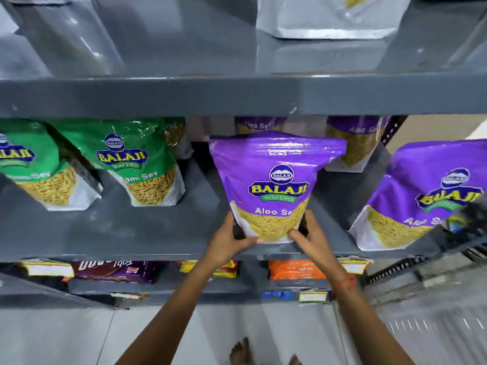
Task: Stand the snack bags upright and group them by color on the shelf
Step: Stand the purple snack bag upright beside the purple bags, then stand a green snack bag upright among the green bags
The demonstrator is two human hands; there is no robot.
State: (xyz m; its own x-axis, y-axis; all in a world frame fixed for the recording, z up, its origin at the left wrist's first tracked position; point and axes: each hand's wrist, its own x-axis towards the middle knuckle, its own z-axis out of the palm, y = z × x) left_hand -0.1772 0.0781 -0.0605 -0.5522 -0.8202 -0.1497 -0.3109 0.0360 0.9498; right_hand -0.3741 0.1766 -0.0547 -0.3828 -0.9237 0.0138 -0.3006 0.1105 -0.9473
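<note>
A purple Aloo Sev bag (274, 180) stands upright near the front of the grey middle shelf (131, 233). My left hand (229, 241) grips its lower left corner and my right hand (308, 235) grips its lower right corner. Another purple bag (427, 196) stands tilted at the shelf's right end. Two more purple bags (355, 138) stand behind, partly hidden by the shelf above. On the left stand two green Sev bags (131, 159), the far one (26, 164) cut by the frame edge.
The upper shelf (237, 96) carries silvery pouches (332, 19). The lower shelf holds flat packets in purple (113, 270), yellow and orange (295, 270). A black perforated upright (390, 133) bounds the shelf at right. Tiled floor and bare toes show below.
</note>
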